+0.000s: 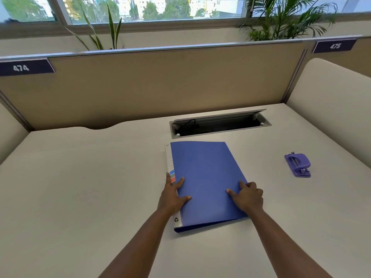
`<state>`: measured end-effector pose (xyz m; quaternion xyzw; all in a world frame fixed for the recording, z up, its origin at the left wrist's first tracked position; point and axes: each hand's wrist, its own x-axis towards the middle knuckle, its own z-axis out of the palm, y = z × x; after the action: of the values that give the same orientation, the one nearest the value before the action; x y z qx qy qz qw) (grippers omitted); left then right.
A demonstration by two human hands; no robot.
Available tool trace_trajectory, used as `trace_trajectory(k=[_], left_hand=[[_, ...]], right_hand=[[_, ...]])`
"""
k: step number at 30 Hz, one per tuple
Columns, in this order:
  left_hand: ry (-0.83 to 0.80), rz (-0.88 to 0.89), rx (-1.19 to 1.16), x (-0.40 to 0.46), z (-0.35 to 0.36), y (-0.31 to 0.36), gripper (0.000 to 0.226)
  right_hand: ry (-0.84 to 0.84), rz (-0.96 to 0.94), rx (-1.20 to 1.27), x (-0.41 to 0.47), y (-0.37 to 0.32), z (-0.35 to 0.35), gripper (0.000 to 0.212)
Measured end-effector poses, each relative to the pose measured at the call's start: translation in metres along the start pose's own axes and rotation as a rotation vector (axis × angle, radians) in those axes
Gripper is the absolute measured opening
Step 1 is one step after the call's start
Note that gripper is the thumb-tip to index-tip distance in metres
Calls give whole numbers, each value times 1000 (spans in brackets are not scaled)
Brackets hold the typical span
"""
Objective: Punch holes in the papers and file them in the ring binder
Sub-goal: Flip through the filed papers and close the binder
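A closed blue ring binder (204,173) lies flat on the white desk (80,187), its white labelled spine on the left. My left hand (173,195) rests on the spine side, thumb on the cover and fingers along the spine edge. My right hand (248,196) grips the cover's right edge, thumb on top and fingers curled at the edge. A purple hole punch (298,165) sits alone on the desk, well to the right of the binder. No loose papers are visible.
An open cable tray (219,124) is set into the desk just behind the binder. A tan partition (160,83) runs along the back, a cream side panel (329,109) stands at the right. Plants and windows lie beyond.
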<state>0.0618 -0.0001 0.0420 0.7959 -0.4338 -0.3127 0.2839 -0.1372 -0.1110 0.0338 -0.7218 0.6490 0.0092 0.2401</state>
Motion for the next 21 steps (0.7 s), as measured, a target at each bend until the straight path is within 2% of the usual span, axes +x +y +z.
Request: trace_trajectory(k=[9,17,21], left_hand=[[59,-86,-36,-4,-36,-30,74],[50,-95,1,-6,-37,-29,74],[11,-114,-5,-4,-45,-24,69]], right_hand=[[-91,-146,-85,-6,-36,15,79],[-108,-137,-132,-8,-41,13,77],[-186,-88,-83,-6,-46,0,76]])
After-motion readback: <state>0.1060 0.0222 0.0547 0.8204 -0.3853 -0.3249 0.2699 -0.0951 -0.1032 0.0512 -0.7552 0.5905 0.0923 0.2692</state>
